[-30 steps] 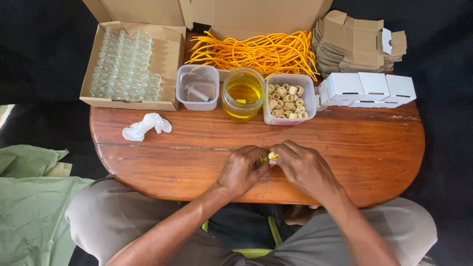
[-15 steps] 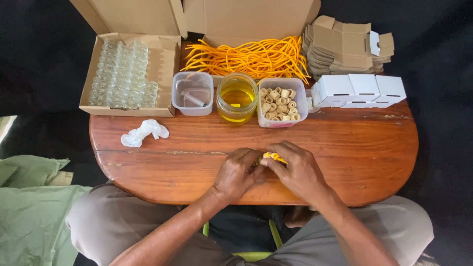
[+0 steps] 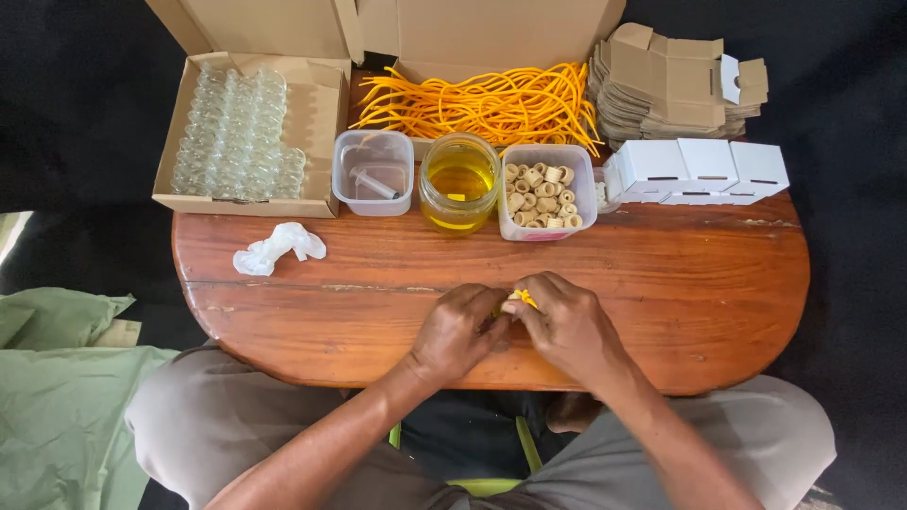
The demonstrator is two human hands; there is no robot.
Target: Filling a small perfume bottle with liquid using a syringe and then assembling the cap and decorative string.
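Note:
My left hand (image 3: pixel 458 331) and my right hand (image 3: pixel 564 324) are pressed together over the near middle of the wooden table (image 3: pixel 680 283). Between their fingertips they pinch a small item (image 3: pixel 518 298) with a pale cork top and a bit of orange cord; most of it is hidden by the fingers. Straight ahead stand a jar of yellow liquid (image 3: pixel 459 181), a clear tub of corks (image 3: pixel 546 192) and a clear tub holding a syringe (image 3: pixel 372 171).
A cardboard box of small glass bottles (image 3: pixel 241 132) sits at the back left. A pile of orange cords (image 3: pixel 482 101) lies in an open box behind the jar. Flat brown cartons (image 3: pixel 675 80) and white boxes (image 3: pixel 699 170) are at the back right. Crumpled white plastic (image 3: pixel 280 247) lies left.
The hands have stayed together at the same spot, fingers shifting slightly around the small item. The camera view has drifted a little.

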